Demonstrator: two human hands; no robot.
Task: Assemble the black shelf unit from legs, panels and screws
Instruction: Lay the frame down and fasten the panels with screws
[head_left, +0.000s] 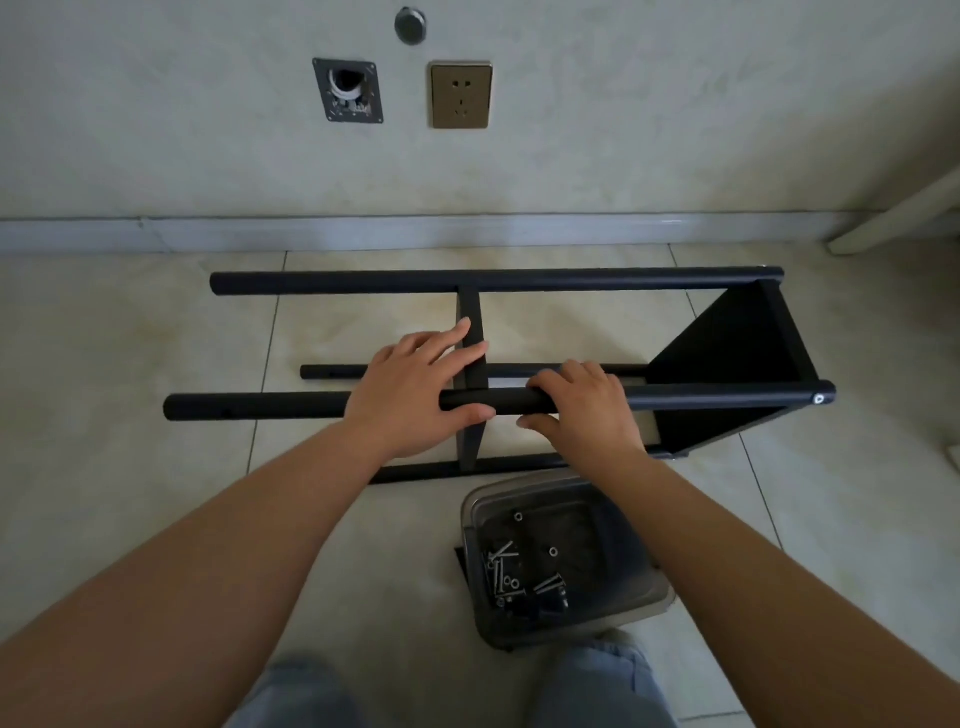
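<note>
While the half-built black shelf unit (727, 364) lies on its side on the tiled floor (130, 322), both hands sit on its nearest upper leg (260, 407). The left hand (415, 387) lies over that leg with the thumb tucked under it and the fingers spread loosely forward, touching the narrow middle panel (471, 332) just beyond. Just to its right, the right hand (584, 408) curls around the same leg, fingers over the top and thumb below, in a closed grip. Beyond both hands runs the far leg (493, 280), parallel to the held one. Well to the right of the right hand stands the end panel (727, 332), joined to the legs. Below the right wrist, nearer the person, a clear plastic tub (639, 603) holds screws (501, 571) and what look like washers, though they are small.
</note>
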